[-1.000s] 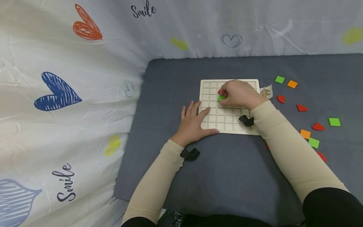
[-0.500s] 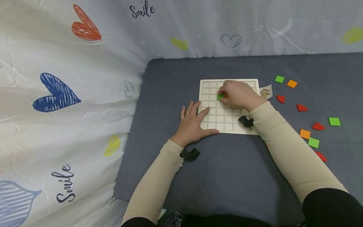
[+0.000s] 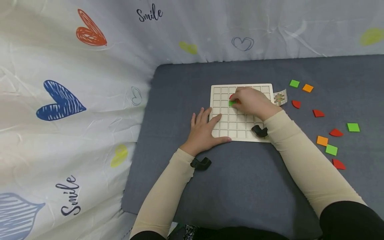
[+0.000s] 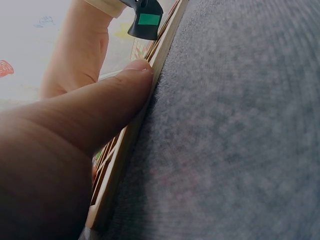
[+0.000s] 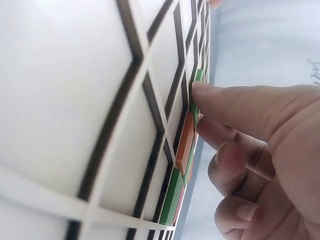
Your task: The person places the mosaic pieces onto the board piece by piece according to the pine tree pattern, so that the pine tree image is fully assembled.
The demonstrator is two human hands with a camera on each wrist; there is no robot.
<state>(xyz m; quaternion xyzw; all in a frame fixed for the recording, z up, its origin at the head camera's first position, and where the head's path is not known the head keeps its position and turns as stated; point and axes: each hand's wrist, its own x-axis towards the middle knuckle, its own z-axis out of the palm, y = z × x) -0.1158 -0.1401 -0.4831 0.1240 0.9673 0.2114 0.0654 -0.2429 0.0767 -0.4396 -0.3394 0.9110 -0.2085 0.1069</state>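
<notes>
A pale wooden board with a grid of square cells lies on the grey table. My left hand rests spread at its near left corner, thumb along the front edge. Over the upper part of the grid, my right hand pinches a small green square tile between thumb and index finger, right at the cells. A red piece shows just beyond those fingertips. In the right wrist view, an orange tile and another green tile sit in the grid beside the hand, which hides part of them from above.
A small patterned card lies at the board's right edge. Loose green, orange and red pieces are scattered over the table's right side. A white printed curtain hangs behind the table.
My right fingers shift slightly over the same green tile; the red piece beyond it gets covered, then shows again. My left hand stays in place on the board.
</notes>
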